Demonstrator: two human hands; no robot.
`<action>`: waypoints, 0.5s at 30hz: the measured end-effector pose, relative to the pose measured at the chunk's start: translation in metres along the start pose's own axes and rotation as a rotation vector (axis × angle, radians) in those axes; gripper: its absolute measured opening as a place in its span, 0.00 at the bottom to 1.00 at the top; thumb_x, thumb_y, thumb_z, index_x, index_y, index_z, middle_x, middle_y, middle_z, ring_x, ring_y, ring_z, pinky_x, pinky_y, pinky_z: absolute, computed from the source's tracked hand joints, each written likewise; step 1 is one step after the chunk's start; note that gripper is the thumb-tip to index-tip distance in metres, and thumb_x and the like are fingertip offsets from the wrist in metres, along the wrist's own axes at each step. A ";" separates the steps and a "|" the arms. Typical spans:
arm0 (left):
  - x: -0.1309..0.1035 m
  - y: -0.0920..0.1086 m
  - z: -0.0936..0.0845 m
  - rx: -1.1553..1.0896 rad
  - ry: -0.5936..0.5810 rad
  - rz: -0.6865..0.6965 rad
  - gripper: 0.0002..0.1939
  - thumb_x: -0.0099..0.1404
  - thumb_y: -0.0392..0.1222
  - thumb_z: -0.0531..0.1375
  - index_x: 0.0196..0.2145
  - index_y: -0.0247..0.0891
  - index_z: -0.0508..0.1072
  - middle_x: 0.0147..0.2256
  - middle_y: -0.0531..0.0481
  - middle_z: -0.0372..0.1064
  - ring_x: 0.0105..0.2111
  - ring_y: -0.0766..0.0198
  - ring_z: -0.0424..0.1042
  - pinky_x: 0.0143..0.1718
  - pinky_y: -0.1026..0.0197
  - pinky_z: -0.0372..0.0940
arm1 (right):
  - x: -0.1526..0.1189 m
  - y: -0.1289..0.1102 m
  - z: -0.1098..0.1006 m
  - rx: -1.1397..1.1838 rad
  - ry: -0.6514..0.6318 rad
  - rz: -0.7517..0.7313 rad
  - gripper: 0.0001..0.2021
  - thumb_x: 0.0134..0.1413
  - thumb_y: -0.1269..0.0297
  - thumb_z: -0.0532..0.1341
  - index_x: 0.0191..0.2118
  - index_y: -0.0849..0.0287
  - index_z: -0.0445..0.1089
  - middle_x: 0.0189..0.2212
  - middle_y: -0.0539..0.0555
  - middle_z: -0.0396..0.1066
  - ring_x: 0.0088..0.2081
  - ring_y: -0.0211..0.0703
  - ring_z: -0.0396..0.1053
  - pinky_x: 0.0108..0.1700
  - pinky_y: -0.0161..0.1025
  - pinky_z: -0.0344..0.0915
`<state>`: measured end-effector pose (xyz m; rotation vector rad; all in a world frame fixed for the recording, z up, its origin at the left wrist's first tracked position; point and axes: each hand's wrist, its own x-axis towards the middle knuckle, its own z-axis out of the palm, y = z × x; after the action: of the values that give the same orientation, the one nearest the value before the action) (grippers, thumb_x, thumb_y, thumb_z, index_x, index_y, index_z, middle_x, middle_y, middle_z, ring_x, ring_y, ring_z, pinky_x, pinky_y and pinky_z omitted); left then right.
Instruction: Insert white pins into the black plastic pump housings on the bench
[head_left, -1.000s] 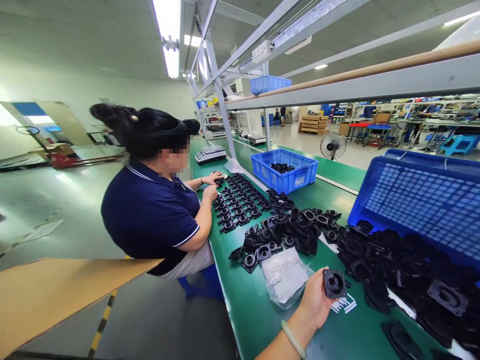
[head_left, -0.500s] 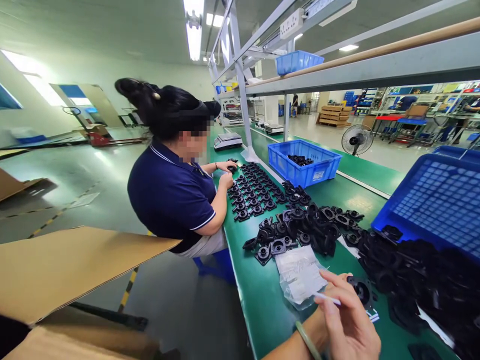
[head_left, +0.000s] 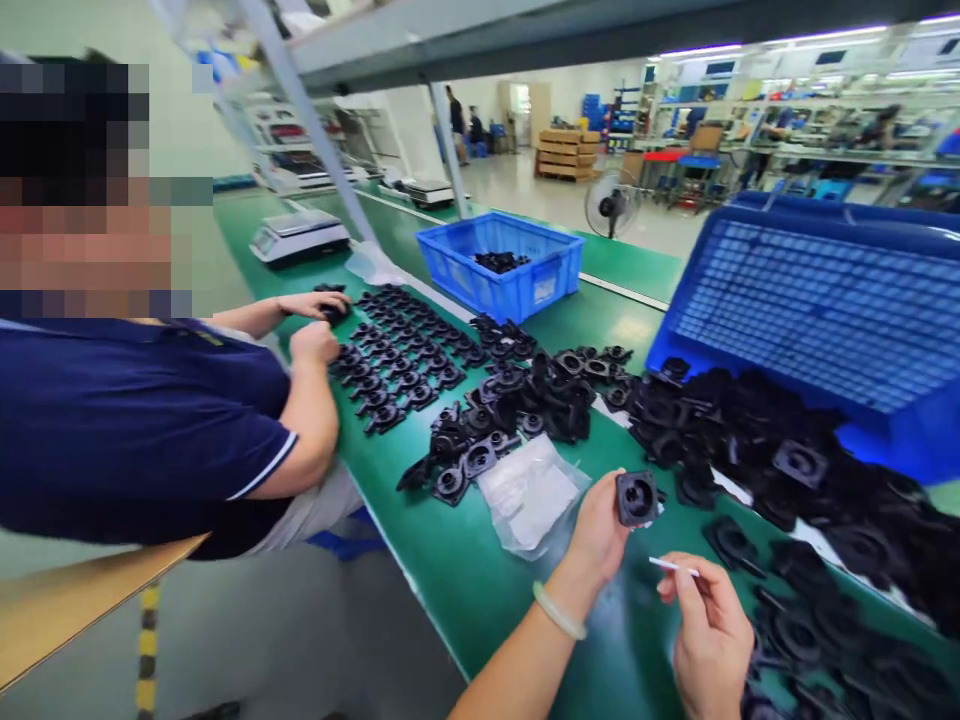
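We are grasping a square black housing (head_left: 636,498) by its edge in our left hand (head_left: 602,530), holding it above the green table (head_left: 626,650) with its round hollow showing, while our right hand (head_left: 712,630) is pinching a thin white stick (head_left: 673,567) between thumb and fingers, its tip near the housing but apart from it. We are keeping both hands between a clear plastic bag (head_left: 529,495) on the left and loose black parts (head_left: 802,630) on the right, while a co-worker (head_left: 150,410) is handling parts farther along the table.
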<state>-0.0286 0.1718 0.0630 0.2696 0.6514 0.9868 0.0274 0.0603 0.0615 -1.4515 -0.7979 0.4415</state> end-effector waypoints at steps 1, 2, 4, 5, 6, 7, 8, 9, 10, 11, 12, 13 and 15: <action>-0.002 -0.002 -0.001 0.040 -0.012 0.001 0.20 0.51 0.51 0.68 0.29 0.34 0.65 0.26 0.51 0.61 0.27 0.67 0.60 0.27 0.64 0.56 | -0.001 0.006 -0.005 -0.017 0.038 0.043 0.11 0.57 0.58 0.60 0.33 0.63 0.69 0.29 0.54 0.70 0.24 0.34 0.66 0.29 0.32 0.65; -0.003 -0.003 -0.002 0.086 -0.029 0.003 0.20 0.52 0.52 0.67 0.29 0.34 0.65 0.27 0.51 0.60 0.27 0.67 0.59 0.28 0.64 0.56 | -0.001 0.011 -0.009 -0.022 0.071 0.069 0.12 0.57 0.57 0.60 0.34 0.63 0.69 0.28 0.54 0.70 0.24 0.34 0.66 0.29 0.33 0.65; -0.005 -0.008 -0.004 0.199 -0.075 0.024 0.19 0.55 0.51 0.66 0.29 0.34 0.64 0.28 0.52 0.59 0.28 0.68 0.58 0.30 0.65 0.56 | 0.000 0.020 -0.014 0.001 0.134 0.090 0.13 0.56 0.56 0.61 0.35 0.64 0.69 0.28 0.54 0.70 0.24 0.35 0.66 0.28 0.33 0.65; -0.006 -0.011 -0.005 0.265 -0.100 0.038 0.19 0.57 0.52 0.65 0.29 0.34 0.64 0.28 0.52 0.58 0.29 0.69 0.57 0.31 0.65 0.56 | 0.002 0.024 -0.015 0.022 0.162 0.091 0.13 0.56 0.56 0.61 0.36 0.64 0.68 0.28 0.55 0.70 0.24 0.35 0.66 0.28 0.33 0.66; -0.007 -0.015 -0.005 0.337 -0.122 0.045 0.20 0.58 0.53 0.64 0.29 0.33 0.63 0.28 0.52 0.57 0.29 0.69 0.56 0.31 0.66 0.55 | 0.003 0.028 -0.016 0.041 0.186 0.089 0.13 0.56 0.56 0.61 0.36 0.64 0.68 0.29 0.55 0.71 0.24 0.34 0.67 0.29 0.33 0.66; -0.007 -0.018 -0.006 0.410 -0.140 0.048 0.20 0.59 0.54 0.63 0.29 0.33 0.63 0.28 0.52 0.56 0.29 0.69 0.55 0.31 0.66 0.55 | 0.004 0.031 -0.017 0.055 0.205 0.084 0.13 0.56 0.56 0.61 0.36 0.63 0.68 0.29 0.55 0.71 0.24 0.34 0.67 0.28 0.32 0.66; -0.008 -0.021 -0.007 0.479 -0.152 0.050 0.21 0.60 0.56 0.61 0.29 0.33 0.62 0.28 0.52 0.55 0.29 0.70 0.54 0.31 0.66 0.54 | 0.004 0.034 -0.018 0.062 0.214 0.077 0.12 0.56 0.57 0.61 0.36 0.63 0.68 0.29 0.55 0.71 0.24 0.34 0.67 0.28 0.32 0.66; -0.008 -0.024 -0.008 0.545 -0.161 0.054 0.22 0.61 0.57 0.60 0.29 0.33 0.62 0.27 0.53 0.54 0.29 0.70 0.53 0.30 0.66 0.53 | 0.005 0.037 -0.020 0.063 0.218 0.070 0.12 0.56 0.57 0.61 0.36 0.62 0.68 0.29 0.54 0.71 0.24 0.33 0.67 0.28 0.31 0.66; -0.009 -0.027 -0.009 0.603 -0.169 0.060 0.22 0.62 0.57 0.59 0.29 0.33 0.62 0.27 0.53 0.53 0.28 0.70 0.52 0.30 0.66 0.52 | 0.005 0.040 -0.022 0.057 0.217 0.063 0.11 0.57 0.58 0.60 0.36 0.62 0.68 0.29 0.54 0.71 0.24 0.33 0.67 0.28 0.31 0.66; -0.010 -0.030 -0.009 0.655 -0.179 0.069 0.21 0.63 0.56 0.59 0.29 0.34 0.61 0.27 0.53 0.53 0.28 0.70 0.51 0.30 0.66 0.51 | 0.004 0.043 -0.024 0.045 0.214 0.053 0.10 0.58 0.59 0.60 0.36 0.62 0.68 0.29 0.54 0.71 0.24 0.33 0.67 0.28 0.31 0.66; -0.010 -0.032 -0.010 0.701 -0.193 0.080 0.20 0.64 0.55 0.58 0.29 0.34 0.61 0.27 0.53 0.52 0.28 0.70 0.51 0.30 0.66 0.51 | 0.004 0.045 -0.026 0.027 0.208 0.043 0.09 0.58 0.59 0.59 0.37 0.61 0.68 0.29 0.53 0.71 0.24 0.33 0.67 0.28 0.30 0.67; -0.011 -0.034 -0.010 0.741 -0.207 0.086 0.19 0.65 0.54 0.58 0.29 0.34 0.61 0.27 0.53 0.52 0.28 0.70 0.50 0.30 0.66 0.51 | 0.003 0.047 -0.027 0.004 0.195 0.033 0.08 0.59 0.60 0.59 0.37 0.61 0.68 0.29 0.53 0.71 0.25 0.33 0.67 0.28 0.30 0.67; -0.012 -0.037 -0.011 0.791 -0.236 0.085 0.18 0.66 0.53 0.56 0.29 0.34 0.60 0.27 0.53 0.51 0.28 0.70 0.50 0.30 0.66 0.50 | 0.002 0.051 -0.029 -0.046 0.166 0.007 0.07 0.60 0.62 0.58 0.38 0.60 0.68 0.29 0.52 0.70 0.25 0.33 0.67 0.29 0.31 0.67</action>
<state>-0.0149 0.1409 0.0416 1.0999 0.7935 0.7216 0.0595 0.0468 0.0145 -1.5126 -0.6742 0.3052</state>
